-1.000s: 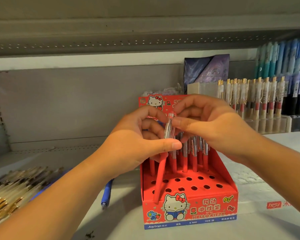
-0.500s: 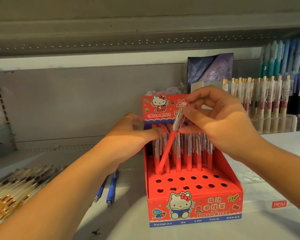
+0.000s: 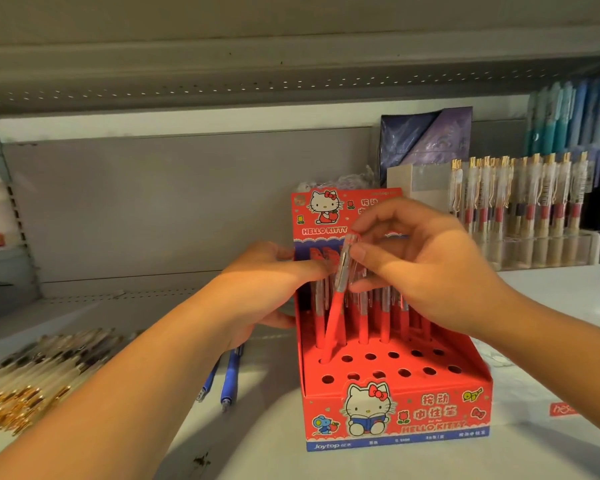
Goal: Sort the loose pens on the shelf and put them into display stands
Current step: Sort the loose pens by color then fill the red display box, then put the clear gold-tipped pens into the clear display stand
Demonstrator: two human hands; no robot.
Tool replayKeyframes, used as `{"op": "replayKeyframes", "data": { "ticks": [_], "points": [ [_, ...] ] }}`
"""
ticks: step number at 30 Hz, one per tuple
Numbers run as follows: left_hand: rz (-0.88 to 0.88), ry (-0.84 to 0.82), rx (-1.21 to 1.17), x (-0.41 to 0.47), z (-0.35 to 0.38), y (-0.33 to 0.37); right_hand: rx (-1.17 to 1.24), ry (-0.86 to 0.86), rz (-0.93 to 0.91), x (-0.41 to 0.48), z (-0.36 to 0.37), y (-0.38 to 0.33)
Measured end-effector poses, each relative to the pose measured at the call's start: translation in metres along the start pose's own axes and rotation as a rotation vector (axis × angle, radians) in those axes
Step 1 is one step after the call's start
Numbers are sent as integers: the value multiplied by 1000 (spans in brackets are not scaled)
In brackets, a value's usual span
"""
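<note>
A red Hello Kitty display stand (image 3: 395, 414) sits on the shelf in front of me, with several red pens upright in its back rows and open holes in front. My right hand (image 3: 426, 268) pinches the clear top of a red pen (image 3: 336, 317). The pen leans, and its tip sits in a hole at the stand's left side. My left hand (image 3: 267, 285) grips the stand's left wall, fingertips against the standing pens.
Two blue pens (image 3: 229, 379) lie on the shelf left of the stand. A heap of loose clear and gold pens (image 3: 39, 375) lies at the far left. A clear stand of gold-clipped pens (image 3: 520, 209) and blue pens (image 3: 575, 112) fill the back right.
My right hand has lowered the red pen from above the stand until its tip entered a left hole. My left hand let go of the pen and moved to the stand's left wall.
</note>
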State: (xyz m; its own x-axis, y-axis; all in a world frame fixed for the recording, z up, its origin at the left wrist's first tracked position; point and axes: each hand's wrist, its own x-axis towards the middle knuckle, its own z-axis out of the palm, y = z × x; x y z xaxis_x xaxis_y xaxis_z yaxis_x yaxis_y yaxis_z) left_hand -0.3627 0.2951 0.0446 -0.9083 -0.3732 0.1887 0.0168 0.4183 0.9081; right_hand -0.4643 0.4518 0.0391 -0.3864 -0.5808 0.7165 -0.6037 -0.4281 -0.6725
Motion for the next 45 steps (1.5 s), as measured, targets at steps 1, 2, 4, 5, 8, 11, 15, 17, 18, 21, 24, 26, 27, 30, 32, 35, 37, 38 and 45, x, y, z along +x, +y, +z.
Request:
{"op": "replayKeyframes", "data": {
  "ticks": [1,2,4,5,8,11,15,17,18,21,24,26,27,30,32,35,37,38,45],
  "points": [
    [-14,6,-1,0,0,0,-27,-35,7,-1,1,1],
    [-25,11,-2,-1,1,1,-55,-68,14,-2,2,3],
    [-30,9,-3,-1,1,1,-105,-106,22,-4,5,4],
    [-30,4,-5,-2,1,1,-132,-116,22,-4,5,4],
    [-37,-1,-12,-2,0,1,-236,-154,14,-5,5,2],
    [-47,4,-24,-1,-1,1,-310,-176,9,-6,5,1],
    [-66,52,-136,-1,-1,1,-353,-198,31,-7,7,-1],
    [-75,64,-144,-1,-1,2,-479,-249,5,-8,8,-1],
    [-73,60,-132,0,-1,1,-527,-277,-2,-9,10,-1],
    [-70,61,-113,1,-2,0,-543,-286,-6,-10,11,0],
    [-78,83,-95,0,0,-1,-538,-248,-28,-11,10,0],
    [-84,106,-82,-3,1,-2,-495,-209,-30,-11,9,-2],
    [-89,123,-86,-6,1,-1,-472,-199,-31,-11,8,-3],
    [-51,187,-18,-18,2,0,-459,-185,-58,-12,8,-7],
    [9,236,75,-35,1,1,-463,-148,-78,-13,8,-12],
    [49,266,133,-66,-5,0,-483,-113,-103,-17,10,-18],
    [53,292,124,-88,-14,-4,-507,-137,-107,-24,14,-23],
    [53,312,120,-98,-19,-6,-528,-149,-116,-28,17,-25],
    [-8,396,165,-148,-62,-30,-652,-157,-203,-47,68,-49]
  ]
}}
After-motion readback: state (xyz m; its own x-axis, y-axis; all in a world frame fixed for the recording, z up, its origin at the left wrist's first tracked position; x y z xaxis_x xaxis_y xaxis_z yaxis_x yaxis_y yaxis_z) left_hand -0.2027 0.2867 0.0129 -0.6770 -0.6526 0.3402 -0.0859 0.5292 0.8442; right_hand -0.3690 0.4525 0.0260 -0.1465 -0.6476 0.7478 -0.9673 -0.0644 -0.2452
